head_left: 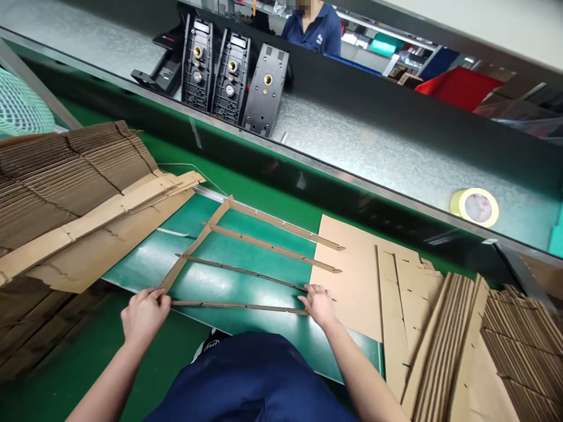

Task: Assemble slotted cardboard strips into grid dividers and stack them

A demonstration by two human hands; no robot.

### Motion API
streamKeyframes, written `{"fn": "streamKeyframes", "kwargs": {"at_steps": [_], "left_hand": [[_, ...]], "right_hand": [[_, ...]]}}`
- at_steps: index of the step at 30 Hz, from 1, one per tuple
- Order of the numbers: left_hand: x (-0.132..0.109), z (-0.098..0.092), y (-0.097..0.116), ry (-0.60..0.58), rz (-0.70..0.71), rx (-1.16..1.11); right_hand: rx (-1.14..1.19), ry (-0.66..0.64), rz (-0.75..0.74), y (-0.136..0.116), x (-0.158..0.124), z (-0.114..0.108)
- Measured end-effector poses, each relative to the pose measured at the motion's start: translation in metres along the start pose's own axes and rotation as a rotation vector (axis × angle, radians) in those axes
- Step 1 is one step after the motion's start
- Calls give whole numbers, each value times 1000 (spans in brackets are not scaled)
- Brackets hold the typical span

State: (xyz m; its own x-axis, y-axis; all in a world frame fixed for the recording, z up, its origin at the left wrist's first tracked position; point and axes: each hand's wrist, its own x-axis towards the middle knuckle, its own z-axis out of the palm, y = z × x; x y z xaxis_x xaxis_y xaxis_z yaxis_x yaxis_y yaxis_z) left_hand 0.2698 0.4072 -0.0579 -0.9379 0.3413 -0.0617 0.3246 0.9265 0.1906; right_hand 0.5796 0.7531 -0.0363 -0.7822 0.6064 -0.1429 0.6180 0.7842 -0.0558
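A comb-shaped cardboard divider (200, 241) stands on the green work mat (259, 291). It has one cross strip on the left and several slotted strips running right from it. At its near left corner, my left hand (144, 318) pinches the joint between the cross strip and the nearest long strip (246, 306). My right hand (319, 304) has its fingers closed at the right ends of the two nearest strips. Its fingertips partly hide those ends, so I cannot tell whether it grips one or both. The two far strips end freely over a flat cardboard sheet (347, 258).
Stacked cardboard strips (74, 170) lie at left, with more bundles (444, 346) at right. Behind a dark ledge, a metal surface (352, 140) holds black plastic housings (265, 88) and a tape roll (475, 207). A green mesh basket (24, 105) is far left; a person (314, 29) is opposite.
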Motion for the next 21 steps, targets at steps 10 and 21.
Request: {"fn": "streamKeyframes", "kwargs": {"at_steps": [10, 21], "left_hand": [[9, 6, -6, -40, 43, -36], [7, 5, -7, 248, 215, -191]], "right_hand": [[20, -122, 54, -2, -30, -1], [-24, 209, 288, 1, -53, 43]]}}
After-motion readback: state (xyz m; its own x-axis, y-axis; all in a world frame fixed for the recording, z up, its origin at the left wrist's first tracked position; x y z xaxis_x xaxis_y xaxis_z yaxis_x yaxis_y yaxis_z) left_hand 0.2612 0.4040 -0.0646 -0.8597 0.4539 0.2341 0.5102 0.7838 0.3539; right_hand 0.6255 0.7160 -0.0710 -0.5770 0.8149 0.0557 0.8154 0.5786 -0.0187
